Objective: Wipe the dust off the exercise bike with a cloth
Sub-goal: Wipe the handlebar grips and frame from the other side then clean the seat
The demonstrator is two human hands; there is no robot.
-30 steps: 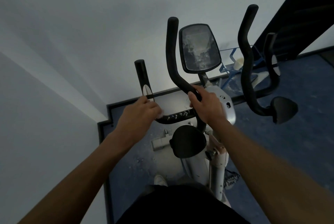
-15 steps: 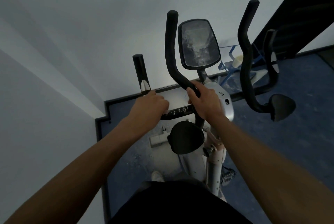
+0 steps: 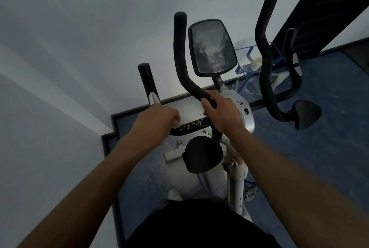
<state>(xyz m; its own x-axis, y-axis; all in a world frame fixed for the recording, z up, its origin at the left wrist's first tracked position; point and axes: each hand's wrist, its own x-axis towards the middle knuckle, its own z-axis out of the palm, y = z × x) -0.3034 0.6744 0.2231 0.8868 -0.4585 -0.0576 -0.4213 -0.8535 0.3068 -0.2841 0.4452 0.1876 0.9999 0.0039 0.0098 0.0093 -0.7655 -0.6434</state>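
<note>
The grey-and-black exercise bike [image 3: 237,167] stands against the pale wall. Below its dusty oval console [image 3: 212,47], the left hand [image 3: 157,121] is clenched on the dust-flecked black crossbar [image 3: 191,125]; the cloth isn't discernible. The right hand [image 3: 221,113] grasps the curved black handlebar [image 3: 185,67].
</note>
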